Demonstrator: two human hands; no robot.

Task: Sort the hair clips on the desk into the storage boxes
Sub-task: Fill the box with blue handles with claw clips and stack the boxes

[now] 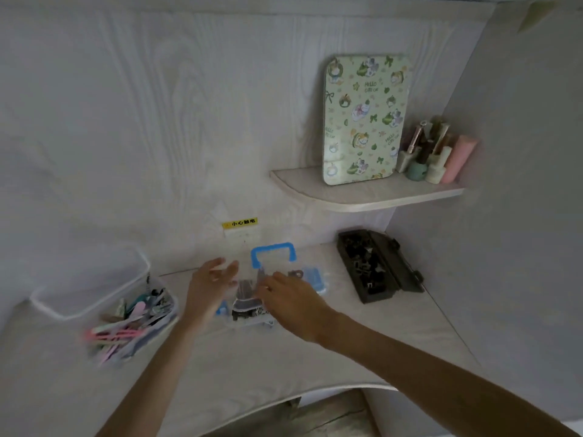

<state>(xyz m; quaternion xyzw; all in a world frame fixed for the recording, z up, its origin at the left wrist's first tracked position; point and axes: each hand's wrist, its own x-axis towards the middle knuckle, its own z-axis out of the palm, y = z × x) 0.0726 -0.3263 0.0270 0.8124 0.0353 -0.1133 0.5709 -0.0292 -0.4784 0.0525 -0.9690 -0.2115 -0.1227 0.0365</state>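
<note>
A clear storage box (315, 279) with a blue handle (273, 251) stands mid-desk, with dark hair clips (244, 299) inside it. My right hand (291, 302) reaches over this box, and its fingertips pinch a thin grey hair clip (261, 273) that points upward. My left hand (209, 288) hovers at the box's left side with its fingers spread and nothing in them. At the left, an open clear box (157, 329) holds several pink and pastel clips (126, 332). A dark open box (407, 279) of dark clips sits at the right.
The left box's clear lid (94, 279) stands raised against the wall. A corner shelf (362, 197) above the desk carries a green patterned mirror (362, 121) and cosmetics bottles (438, 152). A yellow warning label (239, 223) marks a wall socket. The desk's front edge (284, 402) curves.
</note>
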